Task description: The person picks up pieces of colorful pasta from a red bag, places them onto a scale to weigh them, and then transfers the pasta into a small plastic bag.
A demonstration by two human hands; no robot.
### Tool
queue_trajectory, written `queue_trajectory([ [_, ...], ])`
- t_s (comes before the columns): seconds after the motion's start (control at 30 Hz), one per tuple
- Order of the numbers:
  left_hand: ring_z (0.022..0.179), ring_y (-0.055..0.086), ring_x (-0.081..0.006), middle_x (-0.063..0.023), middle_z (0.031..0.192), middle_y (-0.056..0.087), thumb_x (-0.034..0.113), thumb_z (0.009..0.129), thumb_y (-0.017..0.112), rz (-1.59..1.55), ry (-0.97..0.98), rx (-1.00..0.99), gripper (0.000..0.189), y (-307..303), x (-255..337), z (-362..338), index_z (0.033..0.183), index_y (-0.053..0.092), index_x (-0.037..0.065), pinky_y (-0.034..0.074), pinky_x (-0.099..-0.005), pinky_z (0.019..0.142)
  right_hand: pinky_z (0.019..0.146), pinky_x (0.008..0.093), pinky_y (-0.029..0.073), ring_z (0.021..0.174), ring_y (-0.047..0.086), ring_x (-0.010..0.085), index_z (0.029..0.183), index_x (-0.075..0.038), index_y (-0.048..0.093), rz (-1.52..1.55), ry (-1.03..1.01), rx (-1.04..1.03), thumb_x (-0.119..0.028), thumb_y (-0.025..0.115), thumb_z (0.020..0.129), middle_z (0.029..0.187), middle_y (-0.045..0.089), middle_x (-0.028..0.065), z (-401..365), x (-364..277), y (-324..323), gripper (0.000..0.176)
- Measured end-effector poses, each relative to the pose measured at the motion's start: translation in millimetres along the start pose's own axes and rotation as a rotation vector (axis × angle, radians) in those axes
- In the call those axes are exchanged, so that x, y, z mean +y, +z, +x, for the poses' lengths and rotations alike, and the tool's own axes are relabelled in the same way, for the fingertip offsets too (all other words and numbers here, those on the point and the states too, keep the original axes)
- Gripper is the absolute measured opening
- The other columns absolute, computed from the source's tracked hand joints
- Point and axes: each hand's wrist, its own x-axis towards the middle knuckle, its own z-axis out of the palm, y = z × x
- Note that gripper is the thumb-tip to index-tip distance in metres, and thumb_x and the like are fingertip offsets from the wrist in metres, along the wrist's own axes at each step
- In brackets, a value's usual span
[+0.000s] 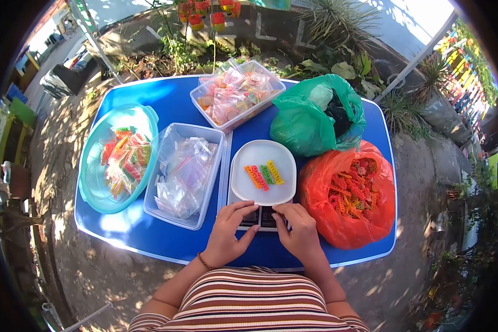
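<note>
On a kitchen scale [235,198] rests a white square tray [242,191], with several colored ridged snack pieces [264,175] in orange, pink, green and yellow. My left hand [231,232] is at the tray's near left edge, fingers bent and apart from the thumb, holding nothing. On the near right side, my right hand [300,229] has its fingertips by the tray's edge and its thumb over the scale's dark front panel. It holds nothing either. Both hands partly cover the front of the scale.
Left are a turquoise basket [86,182] with filled packets and a clear box [196,221] of plastic bags. Behind stands a box [227,124] of packets. Right are a green bag [296,127] and a red bag [343,232] of snacks, all on a blue table [122,246].
</note>
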Motion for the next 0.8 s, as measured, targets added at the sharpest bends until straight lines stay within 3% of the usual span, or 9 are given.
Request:
queue_trajectory([
  [0.17, 0.117, 0.06, -0.0296, -0.012, 0.13, 0.063, 0.009, 0.087, 0.075, -0.038, 0.005, 0.018, 0.044, -0.2, 0.4, -2.3, 0.13, 0.064, 0.006, 0.047, -0.0406, 0.101, 0.078, 0.0409, 0.055, 0.087, 0.068, 0.0345, 0.102, 0.003, 0.069, 0.022, 0.042, -0.006, 0.003, 0.07, 0.085, 0.094, 0.07, 0.0171, -0.4, -0.5, -3.1, 0.017],
  [0.37, 0.113, 0.064, -0.0289, -0.0099, 0.123, 0.068, 0.002, 0.085, 0.073, 0.149, 0.146, 0.089, 0.036, -16.4, -3.6, -2.2, 0.12, 0.068, 0.006, 0.049, -0.0405, 0.098, 0.079, 0.0399, 0.056, 0.088, 0.069, 0.0332, 0.101, 0.001, 0.07, 0.042, -0.011, -0.016, 0.003, 0.072, 0.084, 0.094, 0.071, 0.016, 0.8, -1.0, 4.8, 0.017],
  [0.47, 0.109, 0.065, -0.0249, -0.0049, 0.117, 0.069, 0.004, 0.084, 0.072, 0.35, 0.227, 0.203, 0.032, -32.7, -1.2, -0.6, 0.116, 0.07, 0.008, 0.047, -0.0385, 0.097, 0.079, 0.0396, 0.056, 0.089, 0.069, 0.0327, 0.101, 0.001, 0.07, 0.082, -0.067, -0.043, 0.003, 0.073, 0.084, 0.095, 0.071, 0.0153, 4.6, -5.1, 10.9, 0.017],
  [0.6, 0.108, 0.065, -0.024, -0.0032, 0.115, 0.071, 0.006, 0.086, 0.071, 0.616, 0.046, 0.402, 0.023, -59.4, -4.6, 5.7, 0.108, 0.073, 0.008, 0.044, -0.0389, 0.097, 0.079, 0.0387, 0.056, 0.088, 0.07, 0.0312, 0.1, 0.0, 0.071, 0.128, -0.132, -0.083, 0.003, 0.073, 0.084, 0.095, 0.071, 0.0142, 10.6, -13.9, 20.3, 0.016],
  [0.8, 0.106, 0.067, -0.0278, -0.0078, 0.112, 0.073, 0.01, 0.087, 0.07, 0.588, -0.162, 0.308, 0.017, -79.4, -51.0, 17.2, 0.103, 0.075, 0.006, 0.044, -0.0416, 0.097, 0.078, 0.0367, 0.057, 0.088, 0.07, 0.0292, 0.099, 0.0, 0.071, 0.148, -0.203, -0.149, 0.002, 0.074, 0.084, 0.096, 0.072, 0.0133, 17.1, -23.5, 30.2, 0.015],
])
